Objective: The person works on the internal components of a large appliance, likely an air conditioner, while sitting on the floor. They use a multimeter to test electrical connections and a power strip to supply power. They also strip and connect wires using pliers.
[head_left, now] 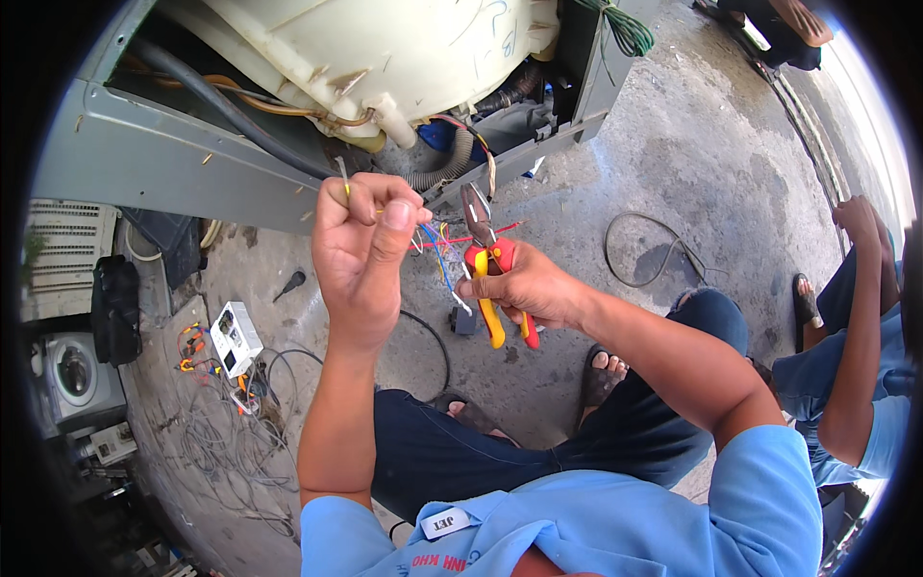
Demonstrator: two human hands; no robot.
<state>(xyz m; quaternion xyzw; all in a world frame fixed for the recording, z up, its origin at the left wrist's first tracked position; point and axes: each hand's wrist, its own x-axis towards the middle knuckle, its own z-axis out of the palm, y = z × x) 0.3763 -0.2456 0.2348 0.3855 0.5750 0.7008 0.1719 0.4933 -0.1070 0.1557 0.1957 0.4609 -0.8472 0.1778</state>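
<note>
My left hand [361, 255] is closed, its fingertips pinching a thin yellow wire [346, 187] with a pale end sticking up above the fingers. From beside that hand a loose bunch of thin wires [440, 252] spreads out, blue, red and white among them. My right hand [538, 288] is wrapped round combination pliers [487, 300] with red and yellow handles. Their metal jaws point up and away from me, a short way right of my left hand. A white wire end [465, 306] hangs by my right fingertips; whether they touch it, I cannot tell.
Ahead stands an opened washing machine with a cream tub [413, 48], hoses and a grey cabinet panel [192, 144]. Tangled grey cable [231, 452] and a white box [236, 338] lie left. A cable loop [654, 245] is on the floor, right. Another person [865, 365] sits at far right.
</note>
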